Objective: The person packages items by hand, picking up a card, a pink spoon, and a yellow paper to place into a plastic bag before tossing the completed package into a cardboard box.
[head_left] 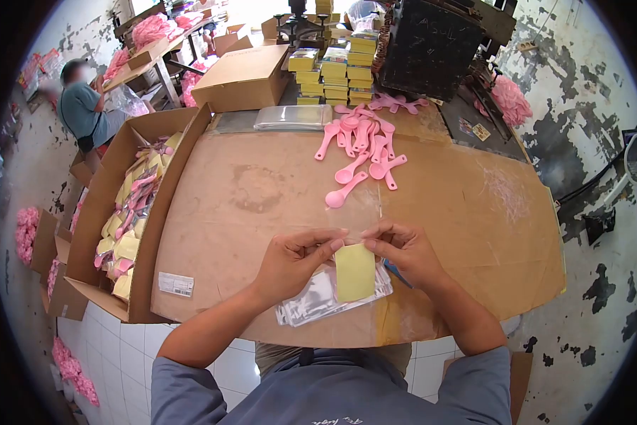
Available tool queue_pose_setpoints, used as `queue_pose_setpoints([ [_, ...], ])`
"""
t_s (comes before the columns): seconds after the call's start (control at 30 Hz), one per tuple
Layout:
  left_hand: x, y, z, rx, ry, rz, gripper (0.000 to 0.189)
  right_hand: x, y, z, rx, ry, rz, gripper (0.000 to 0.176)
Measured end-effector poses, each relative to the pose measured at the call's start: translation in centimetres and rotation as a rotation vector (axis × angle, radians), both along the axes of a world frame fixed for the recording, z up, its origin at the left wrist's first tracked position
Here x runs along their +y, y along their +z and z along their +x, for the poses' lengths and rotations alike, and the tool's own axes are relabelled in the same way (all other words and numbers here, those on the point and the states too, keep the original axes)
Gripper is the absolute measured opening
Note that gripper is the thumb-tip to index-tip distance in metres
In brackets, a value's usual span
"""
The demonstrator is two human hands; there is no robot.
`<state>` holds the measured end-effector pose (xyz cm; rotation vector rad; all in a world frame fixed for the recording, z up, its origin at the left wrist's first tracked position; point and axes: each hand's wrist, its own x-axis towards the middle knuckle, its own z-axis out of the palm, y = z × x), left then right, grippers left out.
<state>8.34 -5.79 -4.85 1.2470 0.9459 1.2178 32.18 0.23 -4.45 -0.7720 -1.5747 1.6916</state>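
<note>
Near the table's front edge, my left hand [300, 258] pinches the top left of a clear plastic bag whose film is hard to see. A yellow card [355, 273] hangs upright below my fingertips, seemingly inside that bag. On the other side my right hand [402, 251] pinches the top right corner. Under the card lies a stack of clear plastic bags [311, 301], partly hidden by my left forearm. Something blue shows beneath my right hand. Beyond both hands is a pile of pink spoons [361, 134], the closest one [344, 191] lying apart.
An open carton [164, 241] of packed spoons and cards stands at the left. Stacks of yellow cards [334, 67], a clear plastic pack [292, 117] and a closed carton [239, 76] are at the back. A person [84, 106] sits at the far left.
</note>
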Motion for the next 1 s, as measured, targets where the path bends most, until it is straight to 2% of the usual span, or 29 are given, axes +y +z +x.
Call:
queue_pose_setpoints([
  [0.2, 0.1, 0.5, -0.4, 0.053, -0.079, 0.063, 0.025, 0.0, 0.3, 0.6, 0.027, -0.008, -0.014, 0.015],
  [0.3, 0.1, 0.6, -0.8, -0.12, -0.125, -0.012, 0.026, 0.3, 0.1, 1.3, -0.036, -0.005, 0.02, 0.015],
  [0.4, 0.4, 0.2, -0.8, -0.118, -0.102, -0.104, 0.027, 0.3, 0.9, 1.4, -0.038, 0.023, -0.023, 0.017],
  [0.6, 0.4, 0.0, -0.3, 0.042, -0.081, -0.089, 0.024, 0.2, 0.1, 1.2, -0.07, 0.02, -0.025, 0.018],
  [1.0, 0.5, -0.1, -0.5, 0.029, -0.099, -0.112, 0.025, 0.2, 0.3, 1.1, -0.135, 0.005, 0.03, 0.021],
])
